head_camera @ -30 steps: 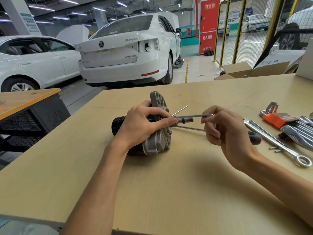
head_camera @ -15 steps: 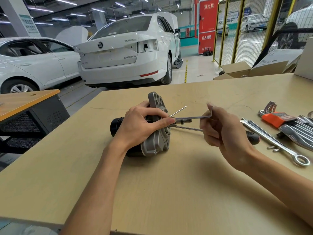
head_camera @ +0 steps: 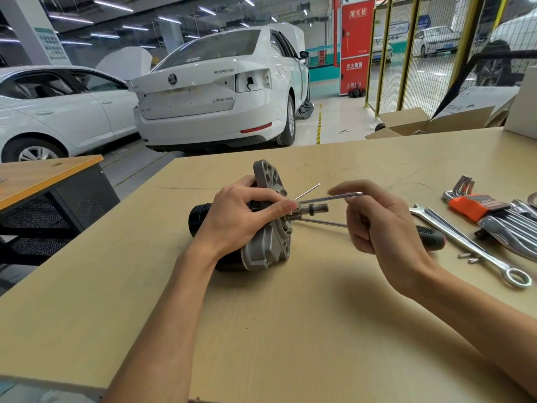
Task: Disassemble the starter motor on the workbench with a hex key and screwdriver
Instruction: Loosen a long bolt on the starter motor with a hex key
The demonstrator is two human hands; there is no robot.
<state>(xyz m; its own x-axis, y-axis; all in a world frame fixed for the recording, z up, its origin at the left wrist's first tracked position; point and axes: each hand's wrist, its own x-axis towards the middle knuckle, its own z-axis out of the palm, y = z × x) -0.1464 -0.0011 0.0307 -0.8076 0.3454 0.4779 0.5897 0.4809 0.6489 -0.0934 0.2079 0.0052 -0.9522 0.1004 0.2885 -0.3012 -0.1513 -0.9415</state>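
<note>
The left hand (head_camera: 238, 216) grips the starter motor (head_camera: 261, 228), the right hand (head_camera: 380, 225) holds the hex key (head_camera: 331, 196); the motor looks mostly assembled.

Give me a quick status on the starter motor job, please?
Left hand grips starter motor, steadying it on workbench. Right hand at hex key, grip unclear, key seated in the motor face. Screwdriver lies behind the right hand.
</note>
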